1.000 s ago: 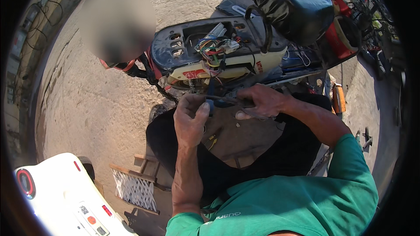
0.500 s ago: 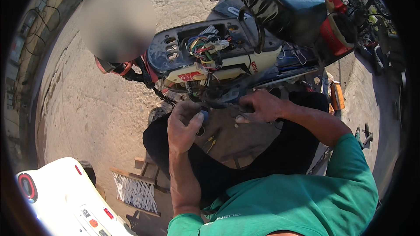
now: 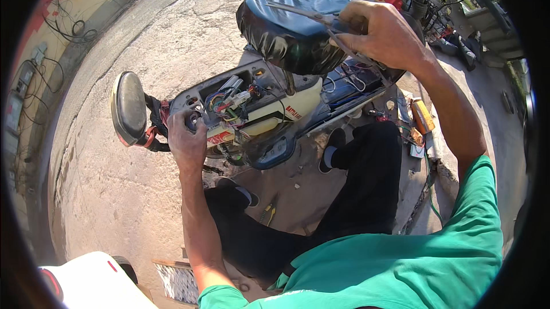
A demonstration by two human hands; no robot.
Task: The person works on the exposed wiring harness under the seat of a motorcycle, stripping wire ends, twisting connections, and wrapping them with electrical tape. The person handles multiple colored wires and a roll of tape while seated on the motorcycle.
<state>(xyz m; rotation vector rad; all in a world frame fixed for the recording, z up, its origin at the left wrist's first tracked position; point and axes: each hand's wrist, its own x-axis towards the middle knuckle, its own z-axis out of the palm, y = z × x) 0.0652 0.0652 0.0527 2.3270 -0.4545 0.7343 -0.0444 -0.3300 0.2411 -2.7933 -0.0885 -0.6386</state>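
My right hand (image 3: pixel 385 34) is raised over the black-covered seat (image 3: pixel 286 39), closed around the handles of dark metal scissors (image 3: pixel 306 12). Their blades point left across the seat's top. At the front end of the cream scooter body (image 3: pixel 303 102), my left hand (image 3: pixel 188 141) has its fingers curled beside a dark round part; what they grip is partly hidden. Just right of that hand, a bundle of coloured wires with white connectors (image 3: pixel 232 102) spills out of an opening in the body.
An oval dark pad with a red edge (image 3: pixel 129 108) stands at the left. Yellow-handled pliers (image 3: pixel 268 211) lie on the ground between my legs. A white vehicle (image 3: pixel 94 280) is at lower left, near a woven stool (image 3: pixel 176 282). An orange box (image 3: pixel 423 116) sits at right.
My right hand has risen from above my lap to over the seat. My left hand has moved left and forward to the scooter body. The whole view has shifted.
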